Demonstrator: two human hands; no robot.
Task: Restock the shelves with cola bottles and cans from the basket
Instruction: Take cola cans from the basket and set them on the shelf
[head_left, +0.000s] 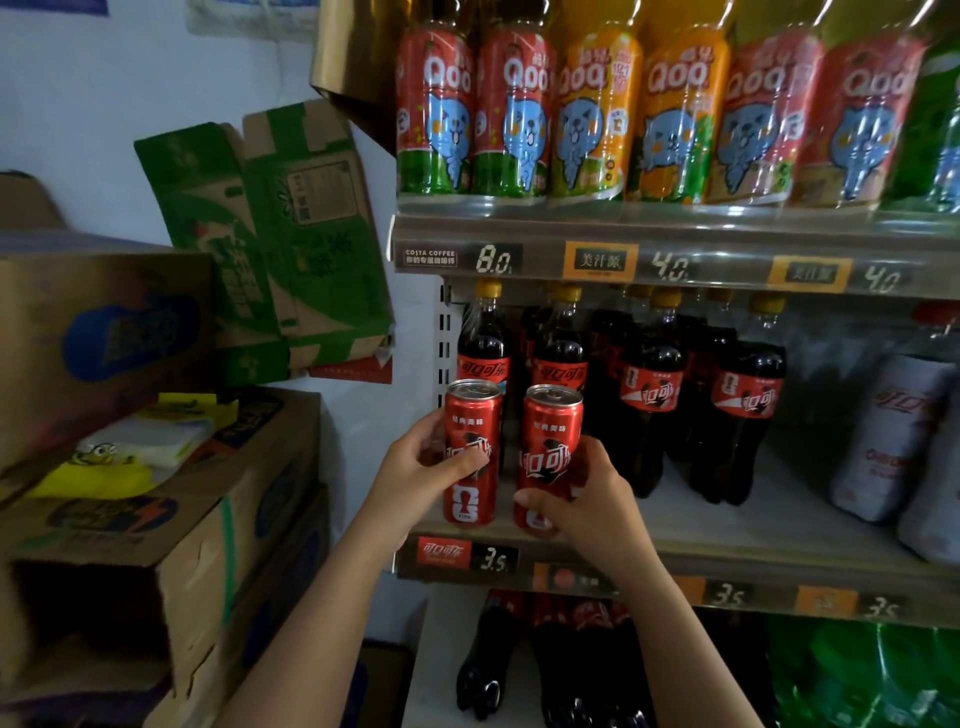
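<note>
Two slim red cola cans stand side by side at the front left of the middle shelf (779, 525). My left hand (415, 473) grips the left can (474, 415) round its middle. My right hand (582, 504) grips the right can (551, 431) low on its body. Both cans are upright, their bases at the shelf's front edge. Behind them stand several dark cola bottles (649, 395) with yellow caps. The basket is out of view.
The upper shelf holds Qoo juice bottles (597, 114). White-labelled bottles (893, 436) stand at the right of the middle shelf. Larger cola bottles (519, 660) and green bottles (857, 675) fill the bottom shelf. Stacked cardboard boxes (156, 467) crowd the left side.
</note>
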